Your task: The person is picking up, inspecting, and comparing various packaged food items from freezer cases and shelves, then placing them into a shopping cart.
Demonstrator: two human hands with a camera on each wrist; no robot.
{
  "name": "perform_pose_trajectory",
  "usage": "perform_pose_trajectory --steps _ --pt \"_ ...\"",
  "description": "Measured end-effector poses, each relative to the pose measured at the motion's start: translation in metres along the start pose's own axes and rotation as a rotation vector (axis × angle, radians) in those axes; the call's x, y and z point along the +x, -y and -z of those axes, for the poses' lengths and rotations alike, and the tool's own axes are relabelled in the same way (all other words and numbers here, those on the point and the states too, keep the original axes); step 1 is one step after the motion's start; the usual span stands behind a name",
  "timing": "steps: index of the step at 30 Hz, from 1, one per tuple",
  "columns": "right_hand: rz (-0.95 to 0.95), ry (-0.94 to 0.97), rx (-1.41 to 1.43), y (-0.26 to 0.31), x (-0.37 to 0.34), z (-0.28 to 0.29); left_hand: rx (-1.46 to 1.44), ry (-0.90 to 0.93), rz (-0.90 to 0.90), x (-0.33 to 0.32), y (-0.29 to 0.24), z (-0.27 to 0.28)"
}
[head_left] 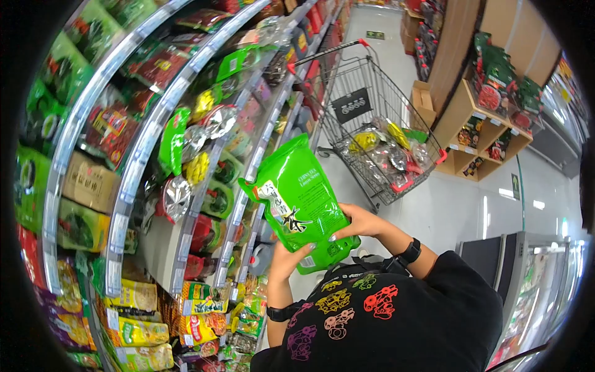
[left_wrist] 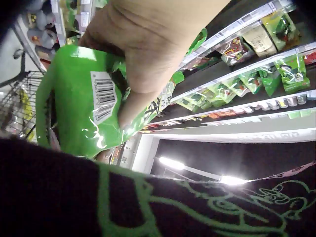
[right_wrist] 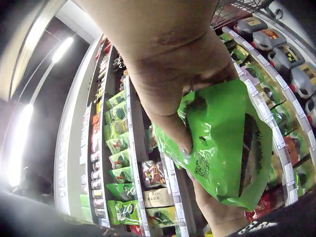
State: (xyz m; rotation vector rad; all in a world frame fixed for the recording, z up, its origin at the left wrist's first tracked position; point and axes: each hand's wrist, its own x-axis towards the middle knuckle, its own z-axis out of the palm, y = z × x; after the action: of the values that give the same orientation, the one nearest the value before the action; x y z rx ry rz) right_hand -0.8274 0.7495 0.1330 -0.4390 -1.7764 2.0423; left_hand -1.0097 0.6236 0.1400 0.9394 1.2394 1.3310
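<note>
A large green bag of tea [head_left: 310, 204], printed with white lettering and a black character, is held tilted in front of the body. My left hand [head_left: 286, 260] grips its lower left corner, thumb lying on the printed face. On the lower right edge, my right hand [head_left: 364, 222] holds the same bag, its thumb also across the front. A barcode on the bag [left_wrist: 81, 106] shows beside the thumb in the left wrist view. The right wrist view has the right hand [right_wrist: 170, 84] on the bag [right_wrist: 222, 143] near a QR code; most fingers are hidden behind it.
Shelves [head_left: 162, 118] of packaged goods line the left side, with several shiny packets [head_left: 176, 197] hanging at their edge. A wire shopping cart [head_left: 378, 118] holding some packets stands ahead. A wooden display stand [head_left: 483, 133] and a glass-fronted cooler [head_left: 539, 273] are on the right.
</note>
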Motion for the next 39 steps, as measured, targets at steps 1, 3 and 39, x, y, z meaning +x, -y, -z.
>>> perform_pose_trajectory --steps 1,3,39 --pt "-0.008 -0.027 0.011 0.001 -0.006 0.007 -0.008 0.024 0.034 0.007 0.003 -0.007" --pt "-0.033 -0.081 0.038 0.001 -0.02 0.023 -0.037 0.067 0.093 0.023 0.01 -0.022" --pt "-0.234 -0.784 0.482 -0.07 -0.005 0.32 0.26 0.63 0.492 0.429 0.109 -0.172"
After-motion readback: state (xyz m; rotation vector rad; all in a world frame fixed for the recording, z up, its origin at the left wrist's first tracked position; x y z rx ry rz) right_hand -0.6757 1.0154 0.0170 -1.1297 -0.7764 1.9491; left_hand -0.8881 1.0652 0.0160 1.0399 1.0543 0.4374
